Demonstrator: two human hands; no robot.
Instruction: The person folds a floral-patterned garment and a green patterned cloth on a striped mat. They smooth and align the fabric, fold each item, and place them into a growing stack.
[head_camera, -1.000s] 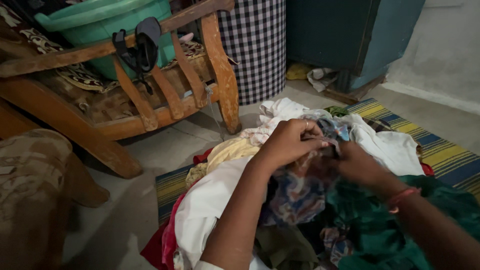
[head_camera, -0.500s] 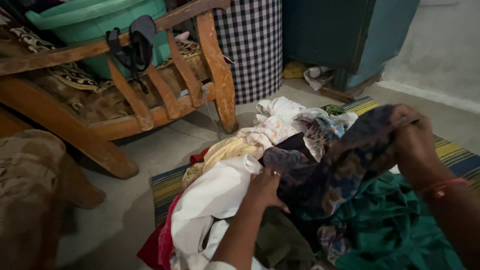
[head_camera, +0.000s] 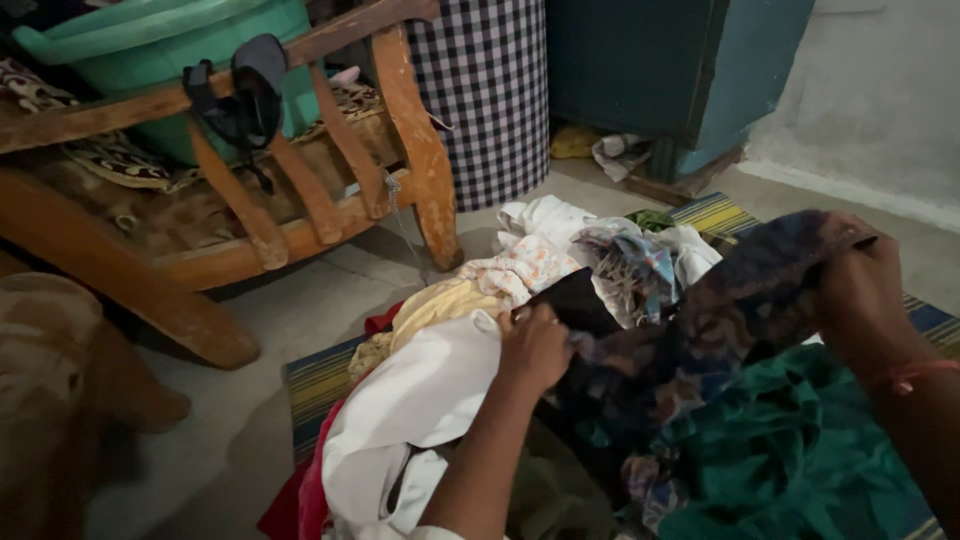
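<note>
Grey concrete floor (head_camera: 300, 320) fills a dim room, and nearly everything sits in relation to a heap of mixed clothes (head_camera: 560, 400) piled on a striped blue and yellow woven mat (head_camera: 320, 380) at lower centre. Up and left of the heap stands a worn wooden armchair with slatted sides (head_camera: 250, 200); a pale green plastic tub (head_camera: 150, 40) rests on its seat and a dark strap (head_camera: 240, 95) hangs over its armrest. Directly behind the heap rises a tall cylinder covered in black and white checked cloth (head_camera: 490, 90), with a teal metal cabinet (head_camera: 680, 70) beside it, further right. Within the heap, a white garment (head_camera: 420, 400) lies on its left side and a green garment (head_camera: 790, 460) on its right.

Stretched across the top of the heap is a dark, blue and rust patterned cloth (head_camera: 700, 330). The right hand (head_camera: 865, 300), lifted above the heap's right side, grips its upper edge in a closed fist. The left hand (head_camera: 535, 350), at the heap's centre, is clenched around the lower end of the same cloth.
</note>
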